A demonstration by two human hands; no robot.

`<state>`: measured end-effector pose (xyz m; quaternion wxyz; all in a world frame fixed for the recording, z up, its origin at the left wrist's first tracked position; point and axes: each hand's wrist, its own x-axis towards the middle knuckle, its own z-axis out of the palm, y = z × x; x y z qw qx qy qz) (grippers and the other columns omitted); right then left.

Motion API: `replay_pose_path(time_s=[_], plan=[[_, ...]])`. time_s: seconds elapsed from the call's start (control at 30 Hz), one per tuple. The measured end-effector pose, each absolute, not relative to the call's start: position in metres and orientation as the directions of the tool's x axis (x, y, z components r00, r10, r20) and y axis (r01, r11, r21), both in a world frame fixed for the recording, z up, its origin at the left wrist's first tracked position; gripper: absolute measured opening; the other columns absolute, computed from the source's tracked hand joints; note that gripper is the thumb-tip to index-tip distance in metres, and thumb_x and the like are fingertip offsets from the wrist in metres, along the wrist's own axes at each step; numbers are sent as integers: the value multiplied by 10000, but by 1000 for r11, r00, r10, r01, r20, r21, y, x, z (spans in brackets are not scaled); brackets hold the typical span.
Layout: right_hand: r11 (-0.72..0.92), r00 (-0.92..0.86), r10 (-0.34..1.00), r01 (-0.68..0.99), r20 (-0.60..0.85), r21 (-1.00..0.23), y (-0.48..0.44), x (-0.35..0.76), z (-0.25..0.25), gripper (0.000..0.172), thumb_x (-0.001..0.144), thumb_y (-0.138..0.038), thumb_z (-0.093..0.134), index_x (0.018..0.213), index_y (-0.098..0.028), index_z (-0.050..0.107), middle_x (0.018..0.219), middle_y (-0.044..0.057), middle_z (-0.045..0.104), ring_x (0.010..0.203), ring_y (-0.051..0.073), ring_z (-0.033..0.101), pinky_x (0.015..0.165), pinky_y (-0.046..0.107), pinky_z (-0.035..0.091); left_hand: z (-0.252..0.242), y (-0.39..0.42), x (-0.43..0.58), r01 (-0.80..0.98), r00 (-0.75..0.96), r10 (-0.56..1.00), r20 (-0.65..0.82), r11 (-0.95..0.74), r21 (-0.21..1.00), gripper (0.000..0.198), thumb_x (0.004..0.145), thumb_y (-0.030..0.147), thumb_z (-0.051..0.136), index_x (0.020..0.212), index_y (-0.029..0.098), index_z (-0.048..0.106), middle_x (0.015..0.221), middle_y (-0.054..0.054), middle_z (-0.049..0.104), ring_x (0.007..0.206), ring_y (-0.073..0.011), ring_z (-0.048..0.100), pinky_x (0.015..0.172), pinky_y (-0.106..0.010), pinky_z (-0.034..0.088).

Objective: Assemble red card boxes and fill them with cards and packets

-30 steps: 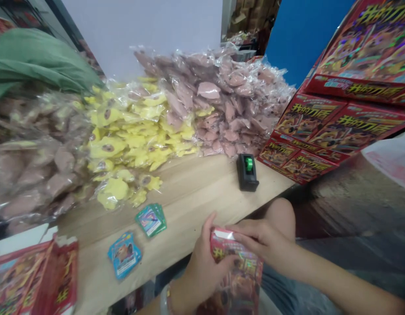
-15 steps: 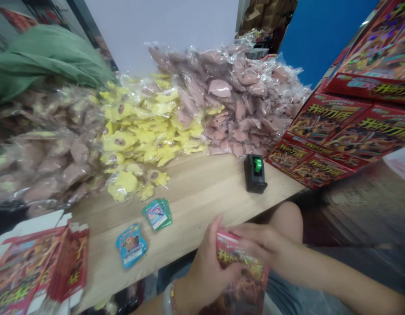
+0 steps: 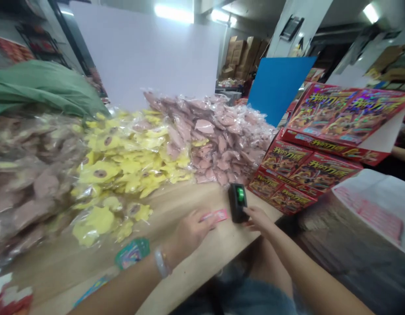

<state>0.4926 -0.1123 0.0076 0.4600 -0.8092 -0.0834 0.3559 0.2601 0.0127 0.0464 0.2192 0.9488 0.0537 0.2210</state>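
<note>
My left hand [image 3: 193, 227] is closed round a small red card box [image 3: 218, 215] on the wooden table, and only one narrow end of the box shows past the fingers. Just to its right stands a black tape dispenser [image 3: 237, 205] with a green tape roll [image 3: 240, 194]. The fingers of my right hand [image 3: 256, 220] are closed at the front end of this dispenser; whether tape is between them is too small to tell. A fan of green cards [image 3: 133, 253] lies left of my left wrist. Blue cards [image 3: 94, 288] are partly hidden behind my left forearm.
Bagged yellow plush pieces [image 3: 123, 162] and bagged pink ones [image 3: 218, 140] are heaped along the back. Red display boxes [image 3: 307, 170] are stacked at the right, near a large wrapped carton [image 3: 353, 227]. Red and white flat boxes [image 3: 12, 297] sit at lower left.
The view has tilted up. My left hand has carried the red box from above my lap onto the table. My right hand has left the box and reached the tape dispenser.
</note>
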Motion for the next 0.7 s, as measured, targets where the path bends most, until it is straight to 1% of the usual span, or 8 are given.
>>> replay_pose_path(time_s=[0.07,0.13,0.2,0.3,0.43,0.53,0.6,0.7], plan=[[-565,684,452,-276,-572,-777,-106,494,3,169,797,-279,564,837,-115,552,658,7,592,502,114,576,479,266,499,36,13,261,9,903,184,387,-912,411,329,905,240,397,1222,236,488,1137,-80,555,994,-201,500,853,-372,451],[-526,673,460,-319,-580,-788,-108,492,1,119,766,-239,577,789,-132,532,662,17,599,533,139,598,534,306,520,35,15,258,8,906,166,389,-927,376,342,902,230,398,1235,248,475,1164,-78,545,1041,-216,480,886,-409,438],[-451,696,490,-314,-526,-835,-117,486,-4,110,733,-253,575,761,-160,524,724,40,617,615,170,625,614,330,527,39,20,255,9,919,162,359,-920,393,363,906,213,376,1260,251,446,1186,-83,533,1062,-216,480,882,-403,448],[-361,768,502,-233,-399,-903,-136,471,-15,129,710,-319,556,700,-195,523,765,32,613,751,181,607,699,300,501,42,29,254,8,941,168,294,-879,476,400,913,175,323,1300,253,388,1197,-78,522,1043,-187,511,860,-347,465],[-358,803,512,-124,-305,-926,-149,438,-10,194,636,-348,611,561,-203,507,599,18,553,672,199,537,612,295,468,38,28,259,124,929,277,247,-858,498,418,912,218,343,1330,217,327,1143,-91,556,998,-196,548,845,-354,472],[-265,689,676,-104,-262,-959,-129,401,14,254,699,-406,590,596,-182,529,578,-3,519,590,146,493,578,256,429,35,19,262,224,907,364,212,-843,489,447,906,245,358,1343,197,278,1114,-105,575,1002,-222,557,825,-379,480],[-220,630,736,-123,-247,-968,-106,375,27,331,743,-466,544,596,-173,503,568,-13,495,524,112,463,535,235,405,34,14,261,234,904,376,204,-834,500,455,903,236,356,1346,204,258,1134,-108,566,1023,-232,551,831,-396,475],[-266,693,673,-102,-260,-959,-79,355,25,429,770,-551,457,551,-182,450,470,-29,429,405,97,398,421,234,350,32,17,254,175,908,361,212,-788,590,521,873,165,367,1361,221,193,1223,-104,517,1084,-216,524,881,-390,450]])
